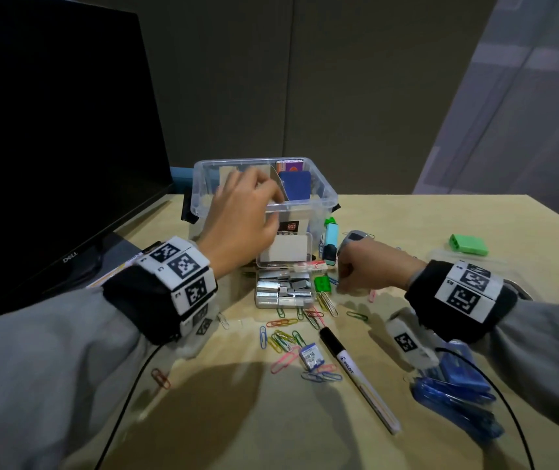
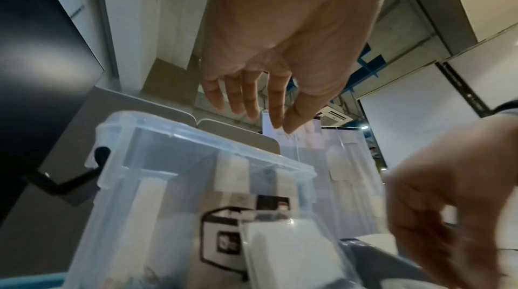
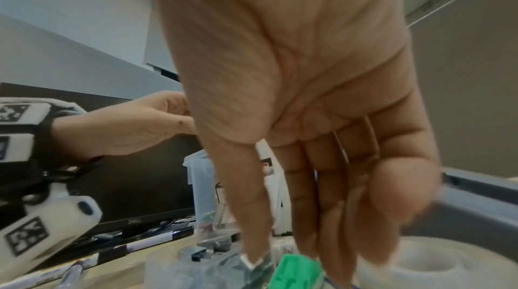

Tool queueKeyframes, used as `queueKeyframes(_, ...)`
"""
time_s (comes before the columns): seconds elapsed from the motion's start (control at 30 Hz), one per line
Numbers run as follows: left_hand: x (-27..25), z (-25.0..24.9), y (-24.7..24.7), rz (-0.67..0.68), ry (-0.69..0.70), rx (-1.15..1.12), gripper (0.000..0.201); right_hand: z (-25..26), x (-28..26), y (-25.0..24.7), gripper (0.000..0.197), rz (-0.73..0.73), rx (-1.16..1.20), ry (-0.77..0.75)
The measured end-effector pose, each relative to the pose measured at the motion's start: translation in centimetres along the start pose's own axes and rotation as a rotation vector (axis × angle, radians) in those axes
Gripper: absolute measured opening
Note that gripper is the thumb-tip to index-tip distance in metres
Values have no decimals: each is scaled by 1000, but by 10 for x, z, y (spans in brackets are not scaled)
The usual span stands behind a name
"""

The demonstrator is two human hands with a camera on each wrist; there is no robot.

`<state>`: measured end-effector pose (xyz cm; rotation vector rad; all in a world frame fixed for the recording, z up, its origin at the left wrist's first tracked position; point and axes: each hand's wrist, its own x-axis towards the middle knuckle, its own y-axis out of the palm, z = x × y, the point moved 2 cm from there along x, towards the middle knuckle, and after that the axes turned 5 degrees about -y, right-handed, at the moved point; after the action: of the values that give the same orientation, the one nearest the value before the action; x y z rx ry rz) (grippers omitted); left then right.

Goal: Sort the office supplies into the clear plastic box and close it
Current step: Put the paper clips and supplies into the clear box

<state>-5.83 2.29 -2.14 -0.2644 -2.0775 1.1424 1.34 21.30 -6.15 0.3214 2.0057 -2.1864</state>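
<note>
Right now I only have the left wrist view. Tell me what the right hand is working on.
Observer: The right hand is low on the table, fingertips at a small green plastic piece beside the open case of staples. I cannot tell if it grips it.
Operator: List what lies loose nearer the person.
Observer: Coloured paper clips lie scattered there, with a Pilot marker on their right.
Operator: Report the box's right compartment.
Observer: A blue pad stands inside the clear plastic box.
</note>
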Motion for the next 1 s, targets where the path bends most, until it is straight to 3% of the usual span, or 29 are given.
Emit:
queueKeyframes(0.07,7,4,0,-15,-12,55,34,3,2,7,39,114,70,22)
queueKeyframes(0.17,15,13,5,130,-60,99,59,15,5,15,49,195,46,2)
queueKeyframes(0.27,17,25,16,329,-127,179,72,27,13,18,60,191,-9,-17)
queueKeyframes(0.37,17,30,23,411,-125,290,76,37,20,21,70,164,-62,-61)
queueKeyframes(0.6,24,32,18,505,-147,259,83,34,24,19,18,198,-56,-50)
queueKeyframes(0.83,24,33,18,521,-138,242,85,9,25,13,19,292,-33,-93)
queueKeyframes(1.0,22,33,13,480,-129,176,83,-14,21,1,13,299,246,-97)
